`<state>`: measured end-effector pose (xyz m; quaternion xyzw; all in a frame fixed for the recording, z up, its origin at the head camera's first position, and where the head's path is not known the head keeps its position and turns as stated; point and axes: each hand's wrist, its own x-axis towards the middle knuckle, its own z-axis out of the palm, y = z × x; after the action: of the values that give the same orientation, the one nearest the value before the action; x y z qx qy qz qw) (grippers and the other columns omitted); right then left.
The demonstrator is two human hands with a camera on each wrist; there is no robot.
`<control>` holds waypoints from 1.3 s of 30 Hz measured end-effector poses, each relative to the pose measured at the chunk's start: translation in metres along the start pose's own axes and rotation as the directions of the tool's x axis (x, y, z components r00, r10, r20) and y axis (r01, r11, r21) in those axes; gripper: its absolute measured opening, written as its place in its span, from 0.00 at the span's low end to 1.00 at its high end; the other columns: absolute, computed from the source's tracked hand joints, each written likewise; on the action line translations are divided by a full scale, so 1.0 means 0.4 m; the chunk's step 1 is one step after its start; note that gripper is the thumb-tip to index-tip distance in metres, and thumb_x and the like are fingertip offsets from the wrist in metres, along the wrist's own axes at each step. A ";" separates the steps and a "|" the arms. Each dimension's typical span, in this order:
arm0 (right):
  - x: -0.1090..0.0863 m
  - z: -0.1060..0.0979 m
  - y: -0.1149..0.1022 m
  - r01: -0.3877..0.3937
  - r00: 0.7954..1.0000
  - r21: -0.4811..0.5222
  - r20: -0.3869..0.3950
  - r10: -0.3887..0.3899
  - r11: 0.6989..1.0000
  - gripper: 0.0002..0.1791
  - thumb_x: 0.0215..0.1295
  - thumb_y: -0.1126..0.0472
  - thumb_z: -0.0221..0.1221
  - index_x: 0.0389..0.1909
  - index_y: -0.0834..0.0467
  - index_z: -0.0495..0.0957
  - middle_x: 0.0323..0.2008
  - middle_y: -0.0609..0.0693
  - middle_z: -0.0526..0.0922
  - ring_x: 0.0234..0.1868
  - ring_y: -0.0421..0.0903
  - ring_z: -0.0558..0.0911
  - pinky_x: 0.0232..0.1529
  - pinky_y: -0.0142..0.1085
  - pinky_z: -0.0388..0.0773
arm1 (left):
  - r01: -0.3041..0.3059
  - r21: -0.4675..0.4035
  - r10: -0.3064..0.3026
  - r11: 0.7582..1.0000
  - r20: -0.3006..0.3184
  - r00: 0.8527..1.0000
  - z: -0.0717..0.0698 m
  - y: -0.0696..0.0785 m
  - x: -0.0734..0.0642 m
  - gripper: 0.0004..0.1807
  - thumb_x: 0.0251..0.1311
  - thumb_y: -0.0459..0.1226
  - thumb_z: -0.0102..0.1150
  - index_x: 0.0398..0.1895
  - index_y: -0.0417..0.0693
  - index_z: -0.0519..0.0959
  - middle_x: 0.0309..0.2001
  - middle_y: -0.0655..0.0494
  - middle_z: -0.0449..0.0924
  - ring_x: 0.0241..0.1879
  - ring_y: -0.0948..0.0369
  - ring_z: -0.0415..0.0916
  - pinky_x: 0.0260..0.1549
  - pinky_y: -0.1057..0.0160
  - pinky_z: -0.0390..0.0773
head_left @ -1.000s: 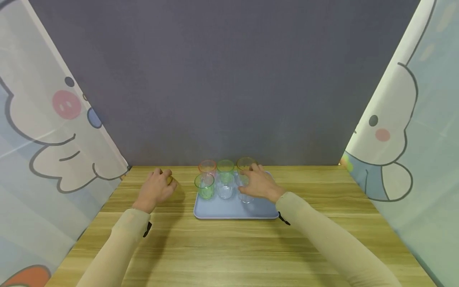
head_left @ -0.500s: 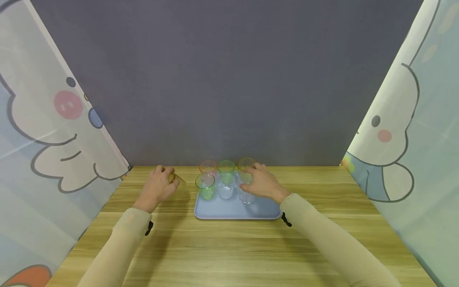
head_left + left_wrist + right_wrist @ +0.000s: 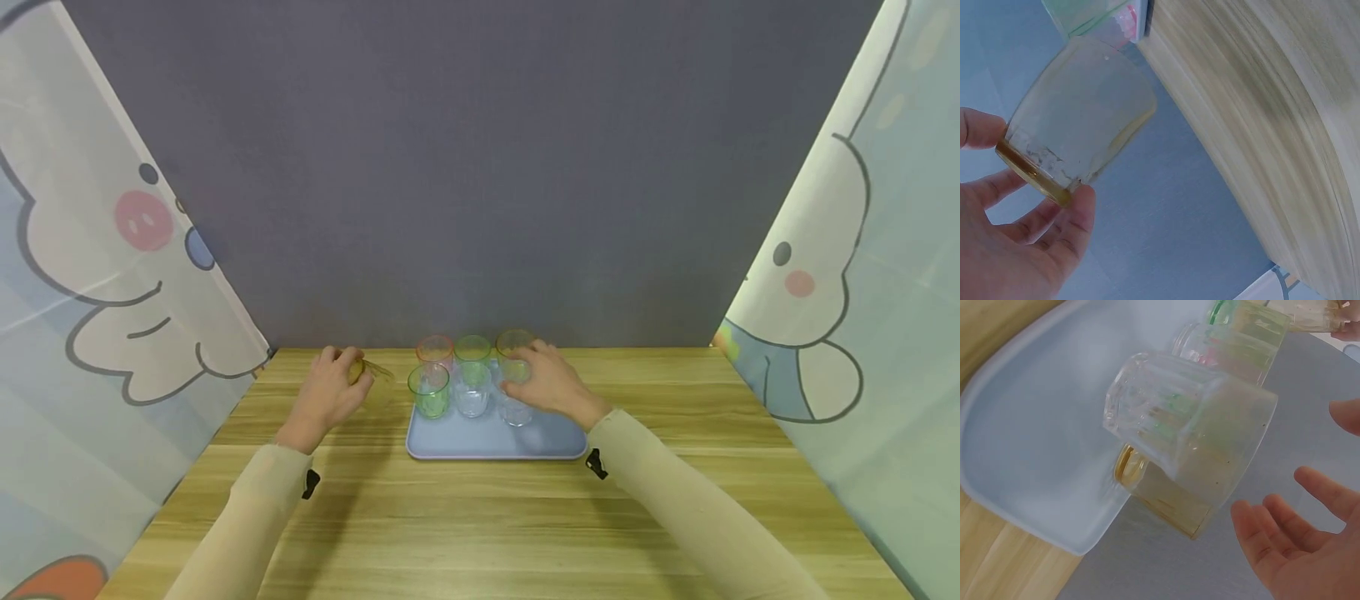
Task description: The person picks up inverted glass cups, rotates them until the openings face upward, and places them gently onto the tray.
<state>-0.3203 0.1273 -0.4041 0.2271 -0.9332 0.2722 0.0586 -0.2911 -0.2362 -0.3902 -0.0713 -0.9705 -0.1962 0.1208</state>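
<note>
Above the table's left side, my left hand [image 3: 330, 392] holds an amber-tinted drinking glass [image 3: 1085, 106]. Fingers and thumb pinch its thick base, and its mouth points away from the palm, to the right in the head view. My right hand [image 3: 551, 383] is over the tray's right side, fingers spread. In the right wrist view those fingers are apart from the nearest clear glass [image 3: 1191, 425] and hold nothing. That clear glass stands at the front right of the blue tray [image 3: 480, 448]; an amber glass [image 3: 1175, 500] stands behind it, partly covered by my hand in the head view.
Also on the tray are a pink-rimmed glass [image 3: 435, 352], a yellow-green one [image 3: 472, 350], a green glass [image 3: 431, 402] and another clear one [image 3: 472, 402], standing close together. A grey wall [image 3: 480, 183] rises behind the wooden table [image 3: 465, 525]; printed curtains flank both sides.
The amber glass in my left hand has tipped out to the right, showing more of its body. My right hand has shifted only slightly; the glasses on the tray stay put.
</note>
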 end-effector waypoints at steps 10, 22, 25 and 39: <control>-0.018 0.000 -0.002 0.008 0.999 0.072 -0.042 -0.005 0.997 0.33 0.61 0.46 0.66 0.64 0.58 0.78 0.57 0.58 0.78 0.59 0.58 0.75 0.59 0.56 0.73 | 0.008 -0.131 -0.012 0.991 -0.023 1.000 0.005 0.002 -0.015 0.23 0.71 0.41 0.50 0.65 0.40 0.73 0.59 0.34 0.67 0.56 0.37 0.65 0.50 0.36 0.69; -0.042 0.012 0.009 0.006 0.997 0.203 -0.082 0.011 0.979 0.33 0.62 0.48 0.68 0.66 0.58 0.77 0.58 0.56 0.77 0.57 0.60 0.77 0.53 0.53 0.77 | -0.066 -0.251 0.037 0.966 -0.121 0.992 0.018 0.026 -0.026 0.21 0.72 0.42 0.53 0.63 0.41 0.74 0.56 0.40 0.68 0.51 0.45 0.66 0.45 0.46 0.71; -0.047 0.016 0.009 -0.011 0.996 0.232 -0.079 0.030 0.973 0.32 0.62 0.48 0.67 0.66 0.56 0.77 0.57 0.54 0.76 0.56 0.58 0.77 0.51 0.51 0.77 | -0.088 -0.279 0.051 0.956 -0.137 0.989 0.020 0.033 -0.029 0.21 0.72 0.41 0.54 0.64 0.41 0.74 0.55 0.42 0.68 0.50 0.48 0.67 0.44 0.48 0.73; -0.057 0.036 0.012 0.076 0.987 0.360 -0.159 -0.020 0.930 0.26 0.64 0.55 0.67 0.62 0.59 0.79 0.53 0.53 0.78 0.53 0.54 0.78 0.51 0.50 0.81 | -0.118 -0.405 0.057 0.907 -0.160 0.985 0.028 0.073 -0.037 0.20 0.73 0.40 0.55 0.64 0.43 0.74 0.55 0.44 0.70 0.51 0.51 0.68 0.47 0.48 0.76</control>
<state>-0.3021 0.1320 -0.4241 0.2353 -0.8533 0.4559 0.0933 -0.2740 -0.2065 -0.3936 -0.1243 -0.8915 -0.3960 0.1818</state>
